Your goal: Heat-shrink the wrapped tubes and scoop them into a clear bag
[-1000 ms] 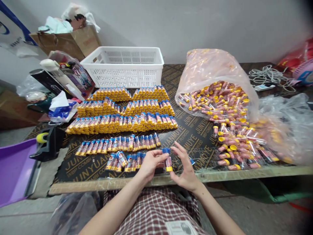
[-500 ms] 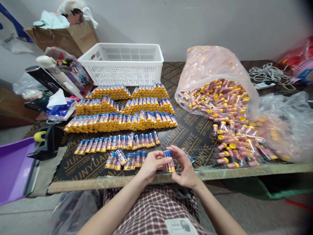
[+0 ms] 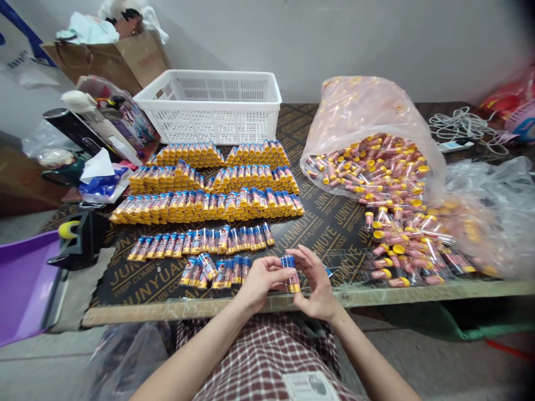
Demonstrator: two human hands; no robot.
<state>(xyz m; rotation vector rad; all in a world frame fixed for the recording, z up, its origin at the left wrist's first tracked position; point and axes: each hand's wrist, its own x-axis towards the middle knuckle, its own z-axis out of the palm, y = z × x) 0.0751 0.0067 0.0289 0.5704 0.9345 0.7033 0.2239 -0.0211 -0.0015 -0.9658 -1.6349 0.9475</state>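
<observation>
Close to the table's front edge, my left hand (image 3: pixel 265 281) pinches a small clear tube (image 3: pixel 291 274) with a blue band at its top and a yellow cap at its bottom. The tube stands nearly upright between thumb and fingers. My right hand (image 3: pixel 315 284) curves around its right side, thumb low and fingers high, spread apart; whether they touch the tube is hard to see. Just left lies a short row of similar blue-labelled tubes (image 3: pixel 228 273), one lying across the others. Behind it is a longer row (image 3: pixel 200 242).
Stacked tubes (image 3: pixel 209 206) fill the table's left middle, before a white basket (image 3: pixel 213 125). At right, a plastic bag (image 3: pixel 368 106) spills pink tubes with yellow caps (image 3: pixel 397 245). A black tape dispenser (image 3: pixel 86 239) and purple dustpan-like tray (image 3: pixel 27 284) sit at left.
Both hands stay in nearly the same place around the tube. The right fingers have shifted slightly away from the tube's top.
</observation>
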